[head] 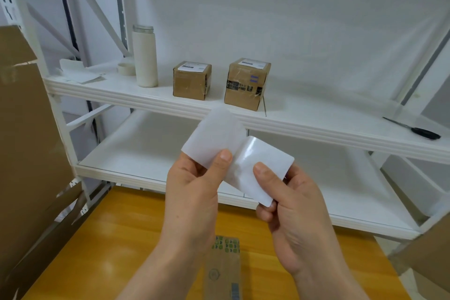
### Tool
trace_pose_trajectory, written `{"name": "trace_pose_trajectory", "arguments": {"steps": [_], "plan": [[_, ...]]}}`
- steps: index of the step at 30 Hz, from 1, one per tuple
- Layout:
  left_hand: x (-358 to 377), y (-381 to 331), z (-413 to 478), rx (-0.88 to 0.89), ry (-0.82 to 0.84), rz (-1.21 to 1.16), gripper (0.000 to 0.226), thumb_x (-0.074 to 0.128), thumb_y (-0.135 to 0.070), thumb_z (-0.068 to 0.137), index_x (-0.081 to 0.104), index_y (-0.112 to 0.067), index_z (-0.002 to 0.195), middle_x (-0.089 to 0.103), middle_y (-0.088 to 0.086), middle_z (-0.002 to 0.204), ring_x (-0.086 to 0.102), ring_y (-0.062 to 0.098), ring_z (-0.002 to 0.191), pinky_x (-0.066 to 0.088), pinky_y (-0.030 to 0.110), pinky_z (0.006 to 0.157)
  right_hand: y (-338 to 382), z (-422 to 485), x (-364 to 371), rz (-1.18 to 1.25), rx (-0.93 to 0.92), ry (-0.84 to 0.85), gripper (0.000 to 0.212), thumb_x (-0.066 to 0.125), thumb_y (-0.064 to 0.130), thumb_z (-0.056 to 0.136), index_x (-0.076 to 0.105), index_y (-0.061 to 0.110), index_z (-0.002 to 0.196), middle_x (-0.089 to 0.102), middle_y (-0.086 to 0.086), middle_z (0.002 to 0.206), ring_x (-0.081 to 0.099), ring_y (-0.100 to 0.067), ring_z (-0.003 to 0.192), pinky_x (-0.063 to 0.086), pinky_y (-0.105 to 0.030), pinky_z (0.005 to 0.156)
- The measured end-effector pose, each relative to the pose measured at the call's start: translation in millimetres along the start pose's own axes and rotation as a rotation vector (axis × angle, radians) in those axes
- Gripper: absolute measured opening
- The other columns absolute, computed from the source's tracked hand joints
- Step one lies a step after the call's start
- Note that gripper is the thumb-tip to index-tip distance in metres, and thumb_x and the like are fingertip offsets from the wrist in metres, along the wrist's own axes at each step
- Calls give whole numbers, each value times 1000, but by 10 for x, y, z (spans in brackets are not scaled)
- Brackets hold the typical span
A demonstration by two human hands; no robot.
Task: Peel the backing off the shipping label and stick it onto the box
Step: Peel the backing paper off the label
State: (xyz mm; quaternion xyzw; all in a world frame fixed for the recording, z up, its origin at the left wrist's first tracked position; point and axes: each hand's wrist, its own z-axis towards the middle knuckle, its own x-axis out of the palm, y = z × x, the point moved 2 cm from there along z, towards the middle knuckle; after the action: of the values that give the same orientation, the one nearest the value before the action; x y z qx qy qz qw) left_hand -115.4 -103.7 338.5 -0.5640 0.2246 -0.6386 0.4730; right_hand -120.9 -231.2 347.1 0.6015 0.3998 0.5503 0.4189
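Observation:
Both of my hands hold a white shipping label in front of the shelf. My left hand [194, 187] pinches the matte sheet [214, 136], which curls up and away to the left. My right hand [289, 204] pinches the glossy sheet [263, 165] between thumb and fingers. The two sheets are partly peeled apart and still joined near my thumbs. Which sheet is the backing I cannot tell. A brown cardboard box [225, 268] with green printed tape lies on the yellow table [121, 238] below my wrists, partly hidden by them.
Two small labelled cardboard boxes [191, 80] [247, 84] stand on the white shelf [146, 97], with a white bottle [145, 56] and a tape roll [126, 68] to their left. Black scissors [418, 130] lie at the shelf's right. Large cardboard cartons [26, 141] flank the table.

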Motion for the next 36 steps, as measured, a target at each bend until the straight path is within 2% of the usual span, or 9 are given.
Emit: {"name": "trace_pose_trajectory", "arguments": {"steps": [4, 7, 13, 16, 21, 25, 29, 33, 36], "plan": [[22, -37, 22, 16, -24, 27, 29, 68, -19, 80, 73, -31, 106, 78, -3, 106, 72, 17, 106, 52, 40, 96, 26, -15, 27, 16, 3, -3, 25, 76, 20, 78, 73, 21, 102, 71, 1, 80, 48, -7, 48, 38, -21, 39], [57, -80, 56, 27, -18, 31, 28, 63, -14, 90, 70, -27, 114, 78, -3, 107, 72, 17, 107, 53, 41, 97, 62, -31, 42, 26, -9, 0, 32, 76, 30, 70, 74, 22, 101, 69, 3, 76, 47, -9, 47, 38, -23, 40], [117, -143, 113, 52, -41, 62, 25, 62, -11, 94, 69, -29, 110, 79, -7, 103, 73, 13, 103, 55, 37, 94, 85, -67, 65, 47, -14, 23, 34, 71, 36, 74, 74, 22, 104, 67, 0, 72, 49, -11, 46, 44, -25, 43], [129, -165, 123, 73, -33, 92, 26, 62, -11, 95, 68, -28, 113, 79, -6, 104, 73, 12, 103, 55, 37, 93, 76, -57, 51, 70, -34, 40, 33, 74, 37, 69, 76, 24, 99, 73, -2, 83, 60, -12, 59, 52, -28, 52], [107, -182, 118, 101, -6, 138, 26, 62, -14, 94, 68, -31, 111, 78, -8, 104, 73, 10, 103, 55, 35, 91, 151, -35, -15, 101, -68, 72, 52, 73, 47, 64, 71, 17, 106, 75, -13, 107, 69, -22, 85, 58, -33, 63], [59, -187, 123, 116, 8, 159, 25, 63, -16, 92, 68, -34, 109, 78, -10, 101, 73, 9, 101, 55, 30, 87, 206, -25, -56, -9, -82, 62, 48, 73, 54, 68, 72, 18, 100, 73, -19, 106, 68, -24, 81, 56, -34, 62], [32, -184, 105, 135, 45, 190, 26, 66, -21, 87, 67, -31, 111, 77, -10, 100, 72, 7, 99, 57, 23, 79, 250, 4, -82, -156, -88, 94, 49, 62, 70, 76, 76, 24, 85, 74, -14, 87, 67, -21, 69, 54, -34, 60], [18, -182, 70, 139, 95, 233, 29, 66, -19, 88, 65, -27, 116, 77, -13, 100, 71, 3, 97, 54, 12, 74, 301, 65, -140, -291, -134, 82, 55, 55, 71, 70, 74, 21, 83, 75, -7, 87, 71, -22, 79, 57, -37, 73], [17, -173, 43, 146, 131, 274, 29, 64, -12, 92, 65, -24, 118, 76, -13, 101, 71, 3, 96, 54, 13, 75, 320, 88, -123, -364, -189, 93, 49, 61, 63, 73, 74, 19, 91, 76, -3, 92, 71, -19, 89, 57, -40, 88]]}}
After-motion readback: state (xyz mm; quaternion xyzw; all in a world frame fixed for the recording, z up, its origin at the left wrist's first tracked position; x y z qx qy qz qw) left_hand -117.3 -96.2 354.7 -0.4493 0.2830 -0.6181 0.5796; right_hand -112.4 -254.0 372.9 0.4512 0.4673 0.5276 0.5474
